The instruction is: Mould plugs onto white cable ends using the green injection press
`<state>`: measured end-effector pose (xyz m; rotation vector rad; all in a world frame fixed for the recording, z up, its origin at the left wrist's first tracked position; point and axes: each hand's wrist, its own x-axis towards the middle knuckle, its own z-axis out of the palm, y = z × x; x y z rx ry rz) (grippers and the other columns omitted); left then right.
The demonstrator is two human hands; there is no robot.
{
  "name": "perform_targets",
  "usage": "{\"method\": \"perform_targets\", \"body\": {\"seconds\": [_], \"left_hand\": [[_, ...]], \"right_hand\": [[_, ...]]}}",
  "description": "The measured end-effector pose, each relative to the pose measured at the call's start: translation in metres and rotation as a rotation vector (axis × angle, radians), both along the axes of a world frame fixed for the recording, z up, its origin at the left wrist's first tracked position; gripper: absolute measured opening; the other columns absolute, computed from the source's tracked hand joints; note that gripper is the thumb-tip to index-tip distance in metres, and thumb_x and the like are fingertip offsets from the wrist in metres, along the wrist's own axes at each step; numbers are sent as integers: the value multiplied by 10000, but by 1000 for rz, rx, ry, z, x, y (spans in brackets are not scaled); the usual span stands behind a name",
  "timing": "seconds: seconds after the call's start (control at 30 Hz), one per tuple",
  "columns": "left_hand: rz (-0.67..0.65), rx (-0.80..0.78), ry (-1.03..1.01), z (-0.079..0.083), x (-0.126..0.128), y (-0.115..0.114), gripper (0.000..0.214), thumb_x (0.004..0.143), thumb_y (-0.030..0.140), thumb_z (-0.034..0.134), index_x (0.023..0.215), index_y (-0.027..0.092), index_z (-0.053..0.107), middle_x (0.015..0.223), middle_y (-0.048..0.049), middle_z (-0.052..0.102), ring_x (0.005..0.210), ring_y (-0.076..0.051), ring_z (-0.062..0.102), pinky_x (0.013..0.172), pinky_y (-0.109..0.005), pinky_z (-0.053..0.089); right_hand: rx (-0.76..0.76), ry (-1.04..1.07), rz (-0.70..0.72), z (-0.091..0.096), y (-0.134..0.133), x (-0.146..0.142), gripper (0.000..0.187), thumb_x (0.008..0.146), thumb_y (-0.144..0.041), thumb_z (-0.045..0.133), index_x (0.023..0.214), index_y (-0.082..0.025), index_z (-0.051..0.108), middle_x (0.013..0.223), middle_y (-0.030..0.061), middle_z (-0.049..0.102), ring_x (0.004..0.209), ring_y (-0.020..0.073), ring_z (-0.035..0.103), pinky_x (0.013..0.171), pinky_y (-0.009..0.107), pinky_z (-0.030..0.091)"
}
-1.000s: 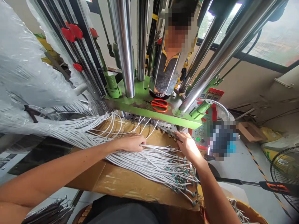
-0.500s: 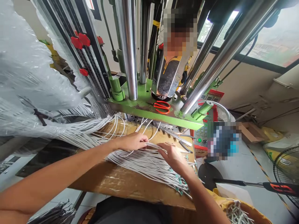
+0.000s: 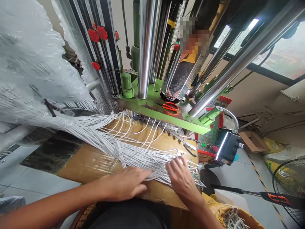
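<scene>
A broad bundle of thin white cables point(image 3: 105, 136) runs across the cardboard-covered work surface point(image 3: 69, 162). Many cable ends, some with small green tips, gather on the right. My left hand point(image 3: 126, 184) is at the bundle's front edge, thumb and index finger apart, fingertips against the cables; its other fingers are hidden and it is slightly blurred. Curled over the cables near their right ends is my right hand point(image 3: 182, 178), closed on some of them. Several cables arch from the bundle towards the machine's metal base.
Behind the cables stands a green press plate point(image 3: 152, 108) with steel columns, bearing red-handled scissors point(image 3: 170, 108). Pliers point(image 3: 189, 148) lie at the right. A control panel point(image 3: 209, 140), a lit lamp point(image 3: 226, 148), a fan and a yellow sack of cable scraps point(image 3: 235, 218) are to the right. Another person is behind the press.
Both hands have come down towards the front edge of the bundle. The raised strand they held has been lowered onto the other cables. The camera view has shifted slightly.
</scene>
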<state>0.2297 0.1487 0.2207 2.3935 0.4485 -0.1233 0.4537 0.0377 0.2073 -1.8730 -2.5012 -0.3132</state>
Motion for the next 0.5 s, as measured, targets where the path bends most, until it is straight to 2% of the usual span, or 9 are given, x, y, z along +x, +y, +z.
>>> {"method": "perform_targets", "body": {"seconds": [0.07,0.1,0.17,0.23,0.33,0.4,0.47,0.5], "left_hand": [[10,-299,-40,-3,8,-14,254,948,327,422,820,188,591,729,-17,641,642,-158,578,562,-226,378],[33,-391,-55,-5,10,-19,319,966,337,377,761,185,568,688,-9,612,616,-148,546,550,-226,353],[124,-424,-71,-9,11,-23,381,975,336,335,683,183,525,641,1,559,611,-141,501,569,-230,332],[174,-485,-50,-15,10,-24,352,960,338,367,687,181,526,658,3,558,634,-140,503,602,-228,344],[165,-802,-7,-22,10,-24,308,935,384,417,758,174,557,675,9,564,574,-122,476,549,-216,348],[183,-929,-50,-26,12,-25,346,918,450,458,764,161,569,644,18,534,535,-107,424,509,-210,315],[228,-940,-113,-30,13,-25,395,906,495,486,738,149,578,612,25,499,535,-101,399,507,-209,296],[246,-946,-134,-31,14,-24,404,901,504,500,734,145,583,610,26,494,539,-99,403,510,-208,297]], "right_hand": [[-39,3,74,0,-5,-10,108,839,-89,513,833,-189,552,783,37,560,789,223,484,929,455,350],[-57,4,89,-1,-7,-13,107,827,-91,524,818,-196,542,772,32,556,777,220,484,914,446,361],[-72,-22,55,-2,-13,-17,125,810,-79,542,814,-204,534,768,30,561,756,217,491,831,408,399],[-83,-40,-15,-5,-17,-19,158,785,-60,564,839,-207,539,777,34,579,730,218,507,698,360,413],[-142,44,-42,-6,-19,-25,139,796,-79,567,845,-207,551,763,37,598,695,223,535,590,338,412],[-207,203,-8,1,-17,-23,172,827,-88,535,956,-192,582,849,59,640,779,231,579,667,352,470],[-273,461,-14,11,-16,-15,387,847,-101,520,1224,-184,522,1130,105,642,1034,245,587,865,379,494],[-306,611,-42,17,-15,-10,505,863,-126,518,1354,-199,427,1300,116,574,1177,243,537,965,390,466]]}}
